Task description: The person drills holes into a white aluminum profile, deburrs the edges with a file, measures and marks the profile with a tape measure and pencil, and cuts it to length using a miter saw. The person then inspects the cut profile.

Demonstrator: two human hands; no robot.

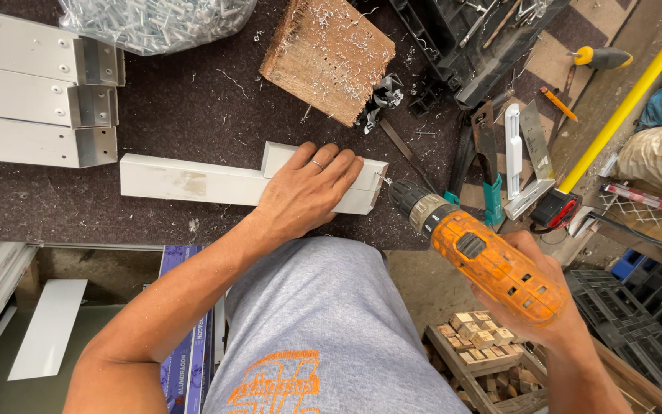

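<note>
Two hands working: my left hand (304,192) is pressing flat on the white profile (193,182), right hand (545,307) gripping the orange drill (484,257), bit touching the profile's right end; three finished pieces (32,96) lying far left.

orange drill (492,264), white profile (193,182), grey shorts (323,322)

Pretty bright, even daylight all over, shadows soft and short. The white profile (193,180) on the dark desk (193,107) nearly blows out (no real glare though). Sharp in the middle, some wide-angle stretch toward the corners, hardly any motion blur.
</note>
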